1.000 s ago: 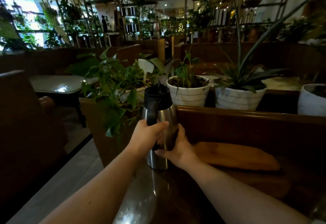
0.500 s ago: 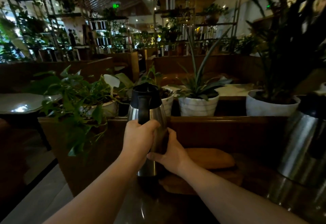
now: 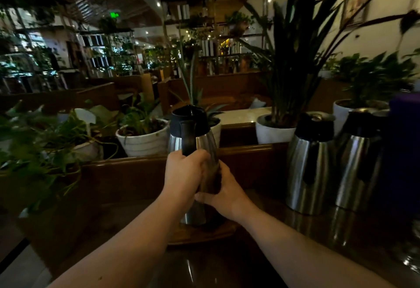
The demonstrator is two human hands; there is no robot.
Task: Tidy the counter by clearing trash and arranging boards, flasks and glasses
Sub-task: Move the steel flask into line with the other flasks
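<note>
The flask (image 3: 193,142) held in both hands has a body of brushed, shiny metal that throws back pale streaks of light, with a matt black plastic lid and handle. The left hand (image 3: 184,174) is wrapped round that plastic handle, and the right hand (image 3: 223,193) presses on the smooth metal side. Two more flasks (image 3: 310,162) to the right have the same polished metal and dull black tops. The counter (image 3: 227,265) is dark wood, glossy enough to mirror the lights. A wooden board (image 3: 204,234) under the flask looks smooth and satin. The plant pots (image 3: 143,142) are white, ribbed and matt.
</note>
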